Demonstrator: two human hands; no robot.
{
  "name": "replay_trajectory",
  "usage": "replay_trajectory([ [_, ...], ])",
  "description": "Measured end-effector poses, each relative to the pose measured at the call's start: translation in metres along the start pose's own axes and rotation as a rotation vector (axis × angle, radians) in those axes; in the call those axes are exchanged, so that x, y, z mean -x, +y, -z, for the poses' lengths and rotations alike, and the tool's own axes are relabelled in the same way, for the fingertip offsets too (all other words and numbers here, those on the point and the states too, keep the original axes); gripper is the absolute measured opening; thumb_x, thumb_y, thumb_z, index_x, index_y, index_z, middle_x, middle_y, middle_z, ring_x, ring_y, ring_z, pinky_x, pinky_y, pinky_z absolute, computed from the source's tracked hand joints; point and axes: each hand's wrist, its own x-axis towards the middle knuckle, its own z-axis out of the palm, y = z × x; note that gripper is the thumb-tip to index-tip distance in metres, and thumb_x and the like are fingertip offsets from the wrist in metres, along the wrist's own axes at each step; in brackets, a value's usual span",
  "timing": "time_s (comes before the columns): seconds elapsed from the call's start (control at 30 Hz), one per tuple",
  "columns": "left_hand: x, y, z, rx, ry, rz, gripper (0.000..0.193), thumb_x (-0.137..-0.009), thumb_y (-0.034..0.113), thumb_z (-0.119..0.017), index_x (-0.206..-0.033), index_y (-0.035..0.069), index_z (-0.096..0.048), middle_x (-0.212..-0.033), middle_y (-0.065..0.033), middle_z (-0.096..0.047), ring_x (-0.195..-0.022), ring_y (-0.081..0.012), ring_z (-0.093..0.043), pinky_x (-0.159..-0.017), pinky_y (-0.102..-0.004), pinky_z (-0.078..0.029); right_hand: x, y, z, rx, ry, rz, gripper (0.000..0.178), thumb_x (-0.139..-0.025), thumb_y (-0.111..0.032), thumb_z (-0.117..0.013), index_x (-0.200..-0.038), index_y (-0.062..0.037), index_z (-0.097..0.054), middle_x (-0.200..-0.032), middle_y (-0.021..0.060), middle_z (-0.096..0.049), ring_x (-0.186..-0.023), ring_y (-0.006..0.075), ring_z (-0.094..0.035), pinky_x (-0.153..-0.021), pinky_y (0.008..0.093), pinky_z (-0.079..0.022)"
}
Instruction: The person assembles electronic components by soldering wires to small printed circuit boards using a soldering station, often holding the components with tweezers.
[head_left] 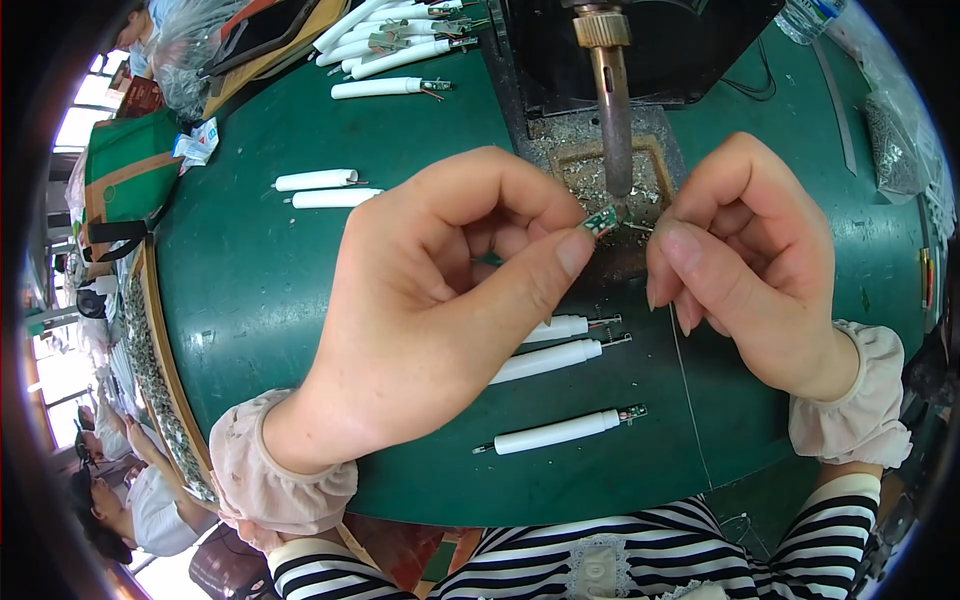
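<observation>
Just below the iron [616, 140] in the head view, a small board [600, 221] pokes out from the left hand [430, 290], which is clamped on it between thumb and forefinger. Whether board and iron touch, I cannot tell. That hand rises from the lower left with its thumb stretched toward the upper right, the forefinger arched over and the other fingers curled beneath. Opposite, the right hand [760, 260] slants up and leftward from the lower right, thumb and forefinger pinched on a thin wire [640, 227] whose short end points at the board; the remaining fingers fold toward the palm. Both wrists emerge from gathered pale cuffs [285, 465] above striped sleeves [335, 570]. Under and near the left hand, white tubes [557, 433] with small boards at their ends lie on the green bench [250, 290], with more at the upper left.
</observation>
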Motion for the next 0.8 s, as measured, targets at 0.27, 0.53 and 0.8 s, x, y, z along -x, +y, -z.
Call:
replay_trajectory([
  [0.27,-0.0019,-0.0005,-0.0006,0.08,-0.017,0.009,0.01,-0.084,0.006,-0.056,-0.089,-0.001,-0.052,-0.075,-0.0057,-0.055,-0.058,-0.0077,-0.052,-0.046,-0.0172,-0.039,-0.0018,0.0013,-0.0024,-0.028,-0.01,-0.031,0.012,-0.087,-0.011,-0.05,-0.087,-0.0027,-0.041,-0.068,0.0081,-0.056,-0.047,0.0049,-0.046,-0.039,0.0145,-0.031],
  [0.53,-0.0012,0.0002,0.0005,0.122,-0.024,0.055,0.01,-0.083,0.006,-0.056,-0.089,-0.001,-0.051,-0.075,-0.0065,-0.056,-0.057,-0.0083,-0.052,-0.045,-0.0175,-0.038,-0.0018,0.0031,-0.0044,-0.035,-0.007,-0.008,0.012,-0.087,-0.011,-0.05,-0.087,-0.0029,-0.041,-0.068,0.008,-0.057,-0.046,0.0046,-0.046,-0.039,0.0141,-0.031],
  [0.8,-0.004,-0.0005,0.0009,0.141,-0.026,0.085,0.01,-0.082,0.004,-0.056,-0.089,-0.001,-0.052,-0.074,-0.007,-0.057,-0.054,-0.0084,-0.051,-0.042,-0.0178,-0.037,-0.0028,0.0042,-0.0032,-0.04,-0.015,0.005,0.012,-0.088,-0.01,-0.05,-0.088,-0.003,-0.041,-0.068,0.0078,-0.057,-0.046,0.0044,-0.046,-0.039,0.0139,-0.031],
])
